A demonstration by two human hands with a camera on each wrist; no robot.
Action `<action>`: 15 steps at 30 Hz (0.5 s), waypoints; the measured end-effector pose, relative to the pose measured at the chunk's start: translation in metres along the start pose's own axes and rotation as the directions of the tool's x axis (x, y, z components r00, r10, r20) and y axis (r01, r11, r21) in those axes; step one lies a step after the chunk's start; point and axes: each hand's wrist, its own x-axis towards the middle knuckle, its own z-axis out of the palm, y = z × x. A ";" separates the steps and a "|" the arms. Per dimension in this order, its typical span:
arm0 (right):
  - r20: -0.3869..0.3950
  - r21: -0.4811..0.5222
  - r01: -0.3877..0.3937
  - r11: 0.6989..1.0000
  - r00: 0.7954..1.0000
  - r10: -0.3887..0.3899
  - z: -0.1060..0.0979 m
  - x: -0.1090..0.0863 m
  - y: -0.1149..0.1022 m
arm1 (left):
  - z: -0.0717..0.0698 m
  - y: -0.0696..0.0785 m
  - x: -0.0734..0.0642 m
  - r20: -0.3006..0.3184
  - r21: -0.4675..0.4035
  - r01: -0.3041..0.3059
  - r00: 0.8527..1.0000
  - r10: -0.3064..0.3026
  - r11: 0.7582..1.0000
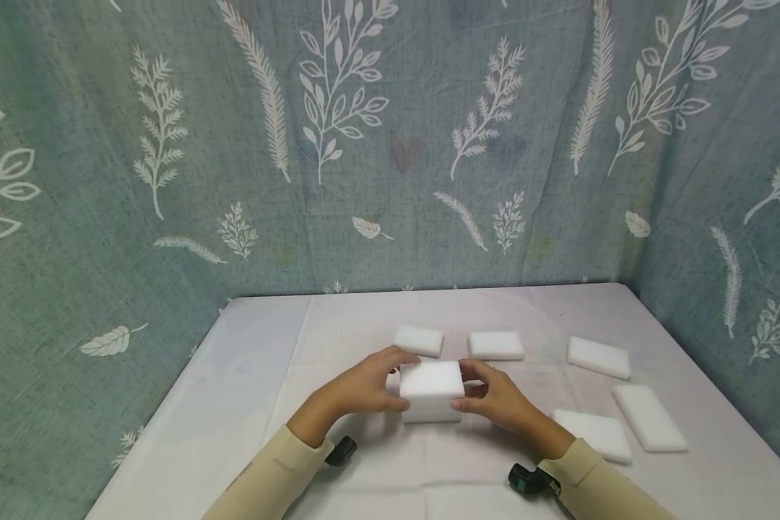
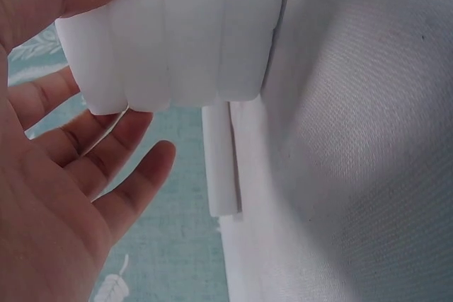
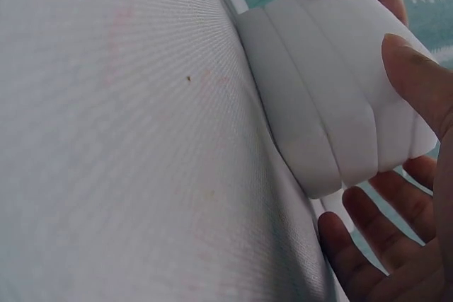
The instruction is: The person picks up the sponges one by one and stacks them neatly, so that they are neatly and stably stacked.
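A stack of several white sponge blocks (image 1: 432, 393) stands on the table in front of me, lying flat one on another with their edges roughly lined up. My left hand (image 1: 372, 384) holds the stack's left end, thumb on the near side and fingers on the far side. At the right end, my right hand (image 1: 499, 399) pinches the upper part in the same way. The left wrist view shows the layered sponge stack (image 2: 177, 40) with the left thumb on the top layer. In the right wrist view, the lower layers of the stack (image 3: 297, 104) are untouched by the fingers.
Several loose white sponges lie flat: one behind the stack (image 1: 419, 341), another to its right (image 1: 496, 346), and others farther right, including a slanted sponge (image 1: 650, 419). The white-covered table (image 1: 338, 325) ends at a leaf-patterned curtain (image 1: 429, 217).
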 end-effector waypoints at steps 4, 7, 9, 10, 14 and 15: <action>-0.005 0.014 0.002 1.000 1.000 -0.002 0.001 -0.001 0.000 | 0.001 -0.001 0.000 -0.002 -0.002 0.005 1.000 -0.005 1.000; -0.008 0.018 0.004 1.000 1.000 -0.004 0.001 -0.001 0.000 | 0.002 -0.001 0.001 -0.004 -0.003 0.008 1.000 -0.008 1.000; -0.008 0.017 0.004 1.000 1.000 -0.004 0.001 -0.001 0.000 | 0.002 -0.001 0.001 -0.008 -0.006 0.003 1.000 -0.003 1.000; -0.008 0.017 0.005 1.000 1.000 -0.005 0.001 -0.001 0.000 | 0.002 -0.001 0.001 -0.010 -0.006 0.001 1.000 -0.001 1.000; -0.003 0.027 0.010 1.000 1.000 -0.010 0.001 -0.001 0.000 | 0.001 -0.001 0.001 -0.010 -0.003 -0.002 1.000 0.002 1.000; 0.000 0.031 0.009 0.999 1.000 -0.009 0.000 -0.001 0.000 | 0.001 -0.001 0.001 -0.006 0.000 -0.003 1.000 0.003 1.000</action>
